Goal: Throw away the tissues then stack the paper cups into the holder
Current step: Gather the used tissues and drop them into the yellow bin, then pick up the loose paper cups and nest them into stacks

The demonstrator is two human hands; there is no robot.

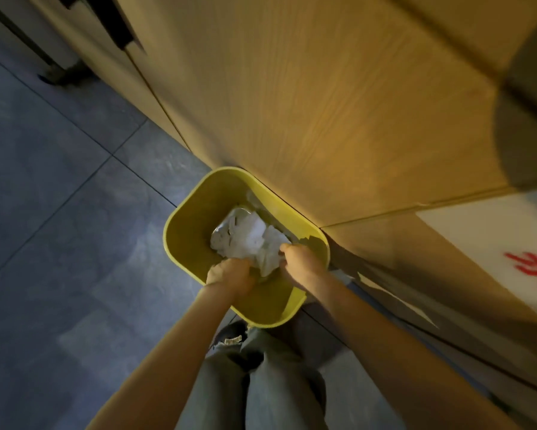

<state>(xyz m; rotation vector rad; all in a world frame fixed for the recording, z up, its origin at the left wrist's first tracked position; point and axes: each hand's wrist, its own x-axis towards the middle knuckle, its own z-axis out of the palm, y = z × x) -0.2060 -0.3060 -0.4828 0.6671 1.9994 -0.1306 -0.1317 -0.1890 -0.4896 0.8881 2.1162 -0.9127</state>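
Head view, looking steeply down. Nearest the camera are the person's legs (261, 383) in grey trousers, standing on a grey tiled floor (59, 212). Both bare forearms reach forward from the lower edge of the frame into a yellow bin (183, 231).

Left hand (226, 271): inside the bin at its near side, fingers curled closed on the near edge of the tissues (245, 237).

Right hand (301, 259): inside the bin, near its right rim, fingers closed, pinching the right side of the same tissues.

The tissues are white, crumpled, bunched into one wad. They lie within the bin opening, below rim level, between and just beyond the two hands. Whether they rest on the bin's bottom cannot be told.

The bin stands on the floor, its far side against a wooden cabinet (323, 103). To the right, a white surface (493, 231) carries red markings (534, 268), blurred and unreadable.
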